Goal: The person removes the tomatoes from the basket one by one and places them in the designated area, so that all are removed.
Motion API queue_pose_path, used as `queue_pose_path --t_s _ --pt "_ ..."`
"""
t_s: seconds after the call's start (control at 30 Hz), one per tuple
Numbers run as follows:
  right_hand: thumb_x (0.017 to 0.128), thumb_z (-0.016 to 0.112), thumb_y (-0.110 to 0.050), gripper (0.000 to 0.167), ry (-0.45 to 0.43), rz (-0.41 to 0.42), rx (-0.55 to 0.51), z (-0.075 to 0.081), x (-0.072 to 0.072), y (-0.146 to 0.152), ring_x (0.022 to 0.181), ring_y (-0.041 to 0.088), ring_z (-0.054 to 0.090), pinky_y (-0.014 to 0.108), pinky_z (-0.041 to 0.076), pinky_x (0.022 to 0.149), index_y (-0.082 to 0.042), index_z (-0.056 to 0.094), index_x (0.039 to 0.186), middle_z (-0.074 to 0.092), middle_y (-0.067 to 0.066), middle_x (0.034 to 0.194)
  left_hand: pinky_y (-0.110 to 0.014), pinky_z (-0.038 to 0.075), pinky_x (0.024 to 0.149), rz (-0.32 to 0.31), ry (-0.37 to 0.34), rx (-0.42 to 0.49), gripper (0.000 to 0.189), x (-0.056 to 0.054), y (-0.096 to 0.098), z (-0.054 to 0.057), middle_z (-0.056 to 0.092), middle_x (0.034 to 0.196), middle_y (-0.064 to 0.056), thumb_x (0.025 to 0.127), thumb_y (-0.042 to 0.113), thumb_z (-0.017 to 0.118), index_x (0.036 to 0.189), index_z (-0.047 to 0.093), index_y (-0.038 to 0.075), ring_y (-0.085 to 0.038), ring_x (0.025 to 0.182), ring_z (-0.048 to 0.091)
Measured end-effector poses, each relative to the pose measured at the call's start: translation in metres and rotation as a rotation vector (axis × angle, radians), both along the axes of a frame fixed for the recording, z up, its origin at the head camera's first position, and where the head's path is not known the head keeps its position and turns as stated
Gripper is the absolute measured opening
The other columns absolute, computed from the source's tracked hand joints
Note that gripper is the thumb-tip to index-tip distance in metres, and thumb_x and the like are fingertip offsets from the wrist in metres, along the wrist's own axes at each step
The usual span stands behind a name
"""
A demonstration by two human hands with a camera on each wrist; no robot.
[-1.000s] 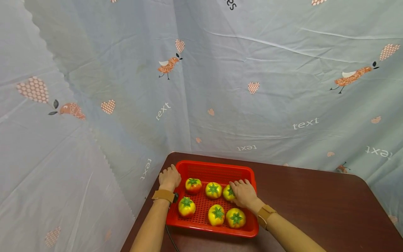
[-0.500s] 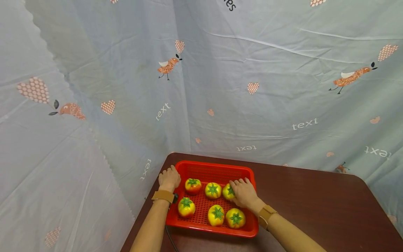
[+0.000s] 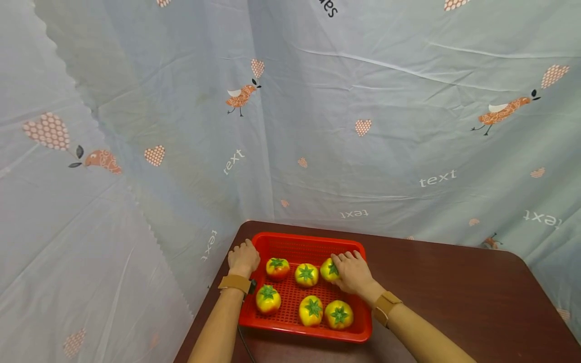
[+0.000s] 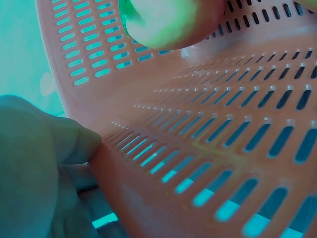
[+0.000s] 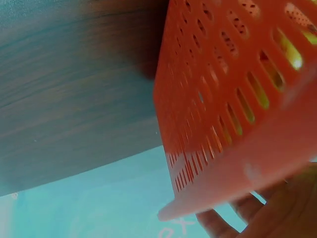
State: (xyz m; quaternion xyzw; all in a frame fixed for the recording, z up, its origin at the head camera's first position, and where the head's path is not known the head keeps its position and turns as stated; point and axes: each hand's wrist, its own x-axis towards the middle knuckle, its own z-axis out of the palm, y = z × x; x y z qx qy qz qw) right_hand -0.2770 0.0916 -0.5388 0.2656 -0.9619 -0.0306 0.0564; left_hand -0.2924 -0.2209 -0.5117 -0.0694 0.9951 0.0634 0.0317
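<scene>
A red plastic basket [image 3: 313, 330] with slotted walls stands on the table and holds several yellow-and-red, tomato-like fruits with green star-shaped leaf tops. My left hand [image 3: 243, 258] grips its left rim; in the left wrist view the thumb [image 4: 79, 144] presses the rim, with other fingers curled outside it. My right hand [image 3: 354, 273] holds the back-right fruit [image 3: 329, 270], its far side hidden by my fingers. Other fruits sit on the basket floor: a middle one [image 3: 306, 275], a back-left one [image 3: 277, 268], a front-left one [image 3: 268, 299], and two [image 3: 338, 314] at the front right.
The dark brown table [image 3: 445, 292] extends to the right of the basket. A pale grey-blue patterned curtain [image 3: 317, 111] hangs behind and along the left. A thin black cable [image 3: 245, 344] runs below the left wrist strap [image 3: 235, 283].
My right hand and its fruit have risen a little and shifted towards the back of the basket. My left hand, the basket and the other fruits stay in place.
</scene>
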Motion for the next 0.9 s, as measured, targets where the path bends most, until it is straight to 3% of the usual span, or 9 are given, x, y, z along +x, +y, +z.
queue_pose_path --t_s 0.9 --pt "0.081 0.077 -0.043 0.074 0.000 -0.036 -0.103 0.036 -0.016 0.015 0.123 0.032 0.054 0.052 0.036 0.110 -0.006 0.051 0.140 0.062 0.012 0.131 -0.057 0.041 0.102 0.006 -0.032 0.010 0.058 -0.003 0.000 -0.001 0.051 0.136 -0.032 0.100 0.024 0.049 0.142 0.036 -0.015 -0.049 0.119 0.050"
